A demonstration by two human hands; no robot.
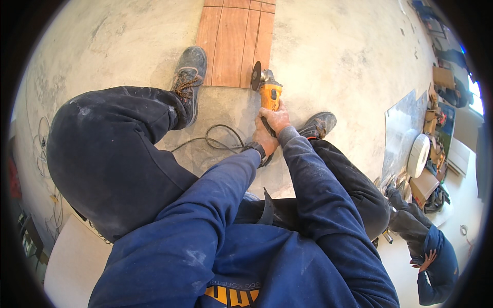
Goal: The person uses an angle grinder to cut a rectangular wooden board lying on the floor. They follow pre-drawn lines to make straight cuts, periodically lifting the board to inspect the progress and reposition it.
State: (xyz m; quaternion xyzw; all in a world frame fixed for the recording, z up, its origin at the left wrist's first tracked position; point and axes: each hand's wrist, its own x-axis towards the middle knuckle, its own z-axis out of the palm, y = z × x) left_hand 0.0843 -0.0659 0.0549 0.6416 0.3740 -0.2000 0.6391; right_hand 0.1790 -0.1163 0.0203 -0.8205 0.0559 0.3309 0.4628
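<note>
A yellow angle grinder (270, 94) is gripped in both hands between my feet, its dark disc (256, 75) upright at the near right corner of a reddish-brown wooden board (231, 46). Dark lines run along and across that board. My right hand (279, 118) wraps round the grinder's body just behind its switch. Closer to me, my left hand (264, 136) is closed round the rear of the tool, which it mostly hides. From there a black power cord (218, 146) loops on the floor to the left. Whether the disc is spinning or touches the wood, I cannot tell.
My left shoe (190, 77) stands beside the board's left edge; my right shoe (319, 124) is right of the grinder. At the right lie a shiny sheet (399, 133), a white round lid-like thing (418, 155) and cardboard pieces (425, 184). Another person (436, 256) is at the lower right.
</note>
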